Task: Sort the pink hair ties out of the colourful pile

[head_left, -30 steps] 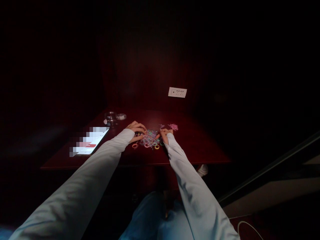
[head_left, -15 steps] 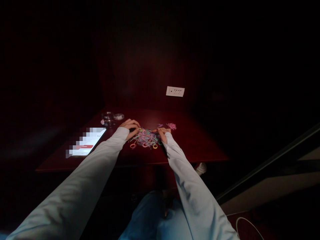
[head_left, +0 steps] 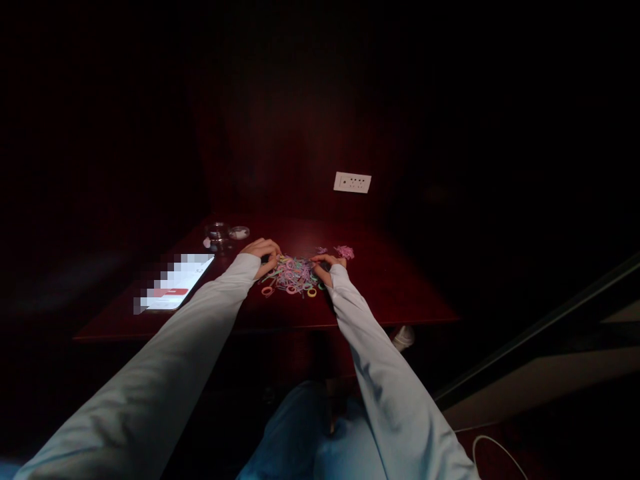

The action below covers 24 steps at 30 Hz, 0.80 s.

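Note:
A loose pile of thin pastel bands and small rings [head_left: 293,275] lies on the dark red table [head_left: 390,293]. At the pile's upper left edge is my left hand [head_left: 265,252], its fingers curled down; whether they grip a band is too small to tell. My right hand [head_left: 327,264] touches the pile's right side with thumb and index finger brought close together, and what lies between them cannot be made out. Just beyond my right hand sit a small pink heap [head_left: 345,252] and a smaller purple one [head_left: 321,250].
A clear jar [head_left: 217,233] stands at the back left beside a round clear lid [head_left: 239,233] with something white in it. A lit phone [head_left: 183,283] lies near my left forearm. A white socket [head_left: 353,182] is on the back wall.
The fingers of my right hand have shifted slightly at the pile's right side, thumb and index now closer together. My left hand stays nearly in place. The view has moved very slightly.

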Motion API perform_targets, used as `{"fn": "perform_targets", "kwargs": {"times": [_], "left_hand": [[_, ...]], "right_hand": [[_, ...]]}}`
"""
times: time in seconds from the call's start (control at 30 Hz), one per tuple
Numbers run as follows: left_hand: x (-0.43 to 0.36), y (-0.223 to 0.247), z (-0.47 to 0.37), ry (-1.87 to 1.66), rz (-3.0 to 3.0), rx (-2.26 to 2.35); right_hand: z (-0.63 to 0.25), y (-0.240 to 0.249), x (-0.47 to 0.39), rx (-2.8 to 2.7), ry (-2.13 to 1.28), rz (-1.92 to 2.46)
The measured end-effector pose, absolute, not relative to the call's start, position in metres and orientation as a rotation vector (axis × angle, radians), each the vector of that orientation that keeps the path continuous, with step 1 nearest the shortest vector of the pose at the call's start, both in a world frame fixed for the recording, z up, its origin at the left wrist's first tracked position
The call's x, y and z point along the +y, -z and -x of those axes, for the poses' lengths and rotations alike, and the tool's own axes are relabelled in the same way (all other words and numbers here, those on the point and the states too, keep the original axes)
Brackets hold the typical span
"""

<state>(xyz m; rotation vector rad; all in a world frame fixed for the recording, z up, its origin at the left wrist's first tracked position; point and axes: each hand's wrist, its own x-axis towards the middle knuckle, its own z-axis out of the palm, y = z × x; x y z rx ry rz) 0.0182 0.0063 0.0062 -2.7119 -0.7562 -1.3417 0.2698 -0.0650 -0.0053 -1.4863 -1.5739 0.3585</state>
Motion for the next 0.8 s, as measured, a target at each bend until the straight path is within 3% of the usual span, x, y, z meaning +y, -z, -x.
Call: {"fn": "perform_targets", "kwargs": {"times": [0.3, 0.8], "left_hand": [[0.002, -0.009, -0.02, 1.335, 2.727, -0.879], [-0.012, -0.012, -0.018, 1.154, 2.782, -0.966]], "right_hand": [[-0.269, 0.005, -0.073, -1.753, -0.321, 1.488], [-0.267, 0.007, -0.06, -1.574, -0.36, 1.503]]}}
